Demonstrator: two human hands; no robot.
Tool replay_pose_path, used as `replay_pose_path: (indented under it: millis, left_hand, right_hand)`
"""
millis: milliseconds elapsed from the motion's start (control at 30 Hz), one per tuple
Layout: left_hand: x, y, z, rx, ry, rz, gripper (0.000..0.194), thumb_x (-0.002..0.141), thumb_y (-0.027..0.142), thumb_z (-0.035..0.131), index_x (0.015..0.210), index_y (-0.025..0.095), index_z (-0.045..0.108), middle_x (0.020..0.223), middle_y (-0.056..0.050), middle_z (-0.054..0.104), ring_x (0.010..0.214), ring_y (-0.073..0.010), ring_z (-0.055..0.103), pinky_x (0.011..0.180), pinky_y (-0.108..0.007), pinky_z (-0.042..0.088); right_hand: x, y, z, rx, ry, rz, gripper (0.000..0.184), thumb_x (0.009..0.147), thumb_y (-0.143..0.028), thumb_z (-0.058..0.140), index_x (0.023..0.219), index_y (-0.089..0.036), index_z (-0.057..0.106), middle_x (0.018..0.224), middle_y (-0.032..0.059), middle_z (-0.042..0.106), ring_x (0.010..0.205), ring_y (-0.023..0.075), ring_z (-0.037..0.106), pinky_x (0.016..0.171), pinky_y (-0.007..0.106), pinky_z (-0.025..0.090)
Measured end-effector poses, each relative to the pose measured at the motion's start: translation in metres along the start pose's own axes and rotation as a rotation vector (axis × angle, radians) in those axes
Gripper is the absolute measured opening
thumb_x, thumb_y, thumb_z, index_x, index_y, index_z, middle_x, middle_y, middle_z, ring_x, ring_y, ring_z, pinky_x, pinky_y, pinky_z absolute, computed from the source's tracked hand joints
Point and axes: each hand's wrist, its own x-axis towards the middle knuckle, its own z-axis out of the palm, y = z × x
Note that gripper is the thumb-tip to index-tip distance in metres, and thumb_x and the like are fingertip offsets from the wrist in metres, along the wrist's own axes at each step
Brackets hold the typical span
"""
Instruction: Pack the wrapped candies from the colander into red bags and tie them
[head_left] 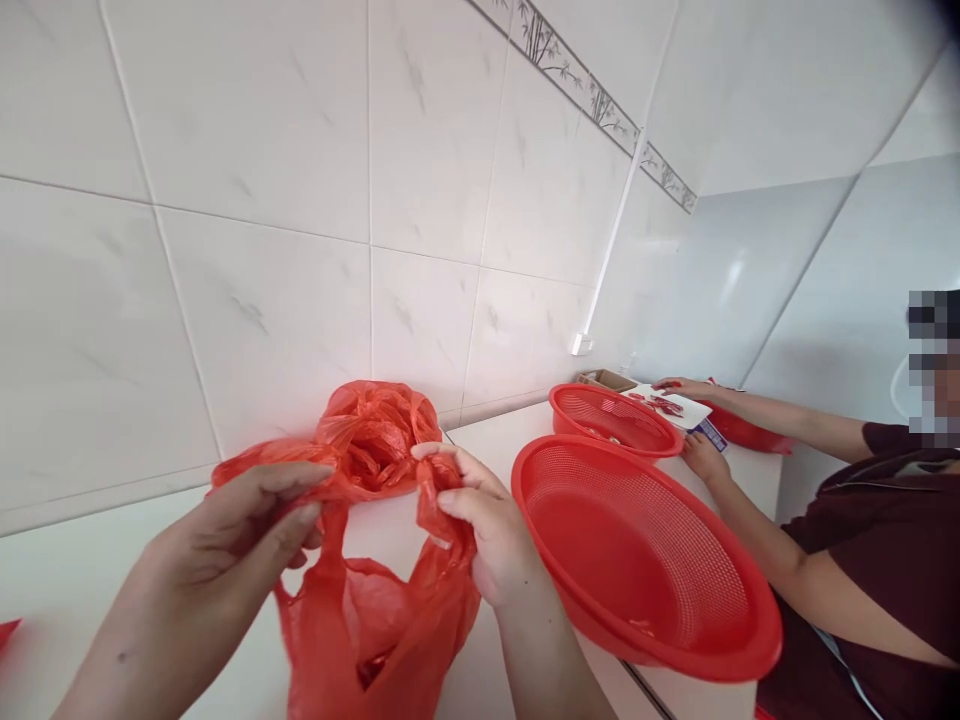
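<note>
A crumpled red plastic bag (375,600) hangs between my two hands above a white counter (75,590). My left hand (255,520) pinches the bag's rim on the left, fingers closed over the plastic. My right hand (480,520) grips the rim on the right, fingers curled into the folds. The bag's mouth (375,440) is pulled partly apart, and red wrinkled contents show inside; I cannot make out what they are.
A large red mesh colander (645,560) sits just right of my right hand, a second red colander (611,418) behind it. Another person sits at the right, hands (701,455) at a white board with red pieces (667,405). Tiled wall rises behind the counter.
</note>
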Motion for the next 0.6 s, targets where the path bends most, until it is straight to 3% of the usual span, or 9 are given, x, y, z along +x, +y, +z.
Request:
replay_pose_path:
  millis: [100,233,433,500,600]
  left_hand:
    - [-0.005,0.013,0.001,0.004,-0.085,0.025,0.030,0.079,0.046,0.059,0.100,0.026,0.065,0.078,0.001,0.068,0.065,-0.0154,0.060,0.056,-0.024,0.051]
    - [-0.011,0.025,0.010,-0.010,-0.141,0.058,0.030,0.082,0.046,0.054,0.100,0.024,0.064,0.070,0.001,0.063,0.060,-0.0151,0.055,0.052,-0.024,0.047]
    - [-0.020,0.031,0.025,-0.116,-0.348,-0.079,0.037,0.073,0.045,0.066,0.103,0.024,0.060,0.055,0.008,0.044,0.048,-0.0104,0.037,0.044,-0.021,0.035]
    - [-0.022,0.033,0.027,-0.124,-0.340,-0.037,0.022,0.075,0.040,0.064,0.090,0.024,0.063,0.055,0.007,0.045,0.048,-0.0098,0.036,0.044,-0.020,0.034]
    - [-0.023,0.034,0.024,-0.089,-0.189,0.055,0.016,0.079,0.037,0.057,0.072,0.023,0.061,0.054,0.006,0.048,0.047,-0.0093,0.040,0.043,-0.019,0.035]
  right_hand:
    - [0.003,0.002,-0.002,0.049,0.142,-0.048,0.025,0.072,-0.017,0.057,0.096,-0.018,0.064,0.068,-0.0031,0.056,0.054,0.0062,0.046,0.052,0.017,0.038]
    - [0.002,0.004,-0.002,-0.014,0.168,-0.073,0.019,0.077,-0.020,0.060,0.097,-0.020,0.060,0.068,-0.0026,0.059,0.058,0.0088,0.052,0.056,0.019,0.041]
    - [-0.010,0.007,0.018,-0.475,0.234,-0.172,0.006,0.084,-0.020,0.054,0.089,-0.022,0.054,0.075,-0.0044,0.060,0.064,0.0095,0.054,0.061,0.021,0.045]
    - [-0.013,0.008,0.025,-0.611,0.212,-0.219,0.004,0.083,-0.017,0.054,0.084,-0.022,0.055,0.073,-0.0052,0.059,0.064,0.0088,0.053,0.061,0.020,0.044]
    - [-0.017,0.006,0.031,-0.688,0.115,-0.236,0.005,0.084,-0.020,0.054,0.087,-0.022,0.058,0.083,-0.0036,0.063,0.076,0.0100,0.057,0.070,0.021,0.046]
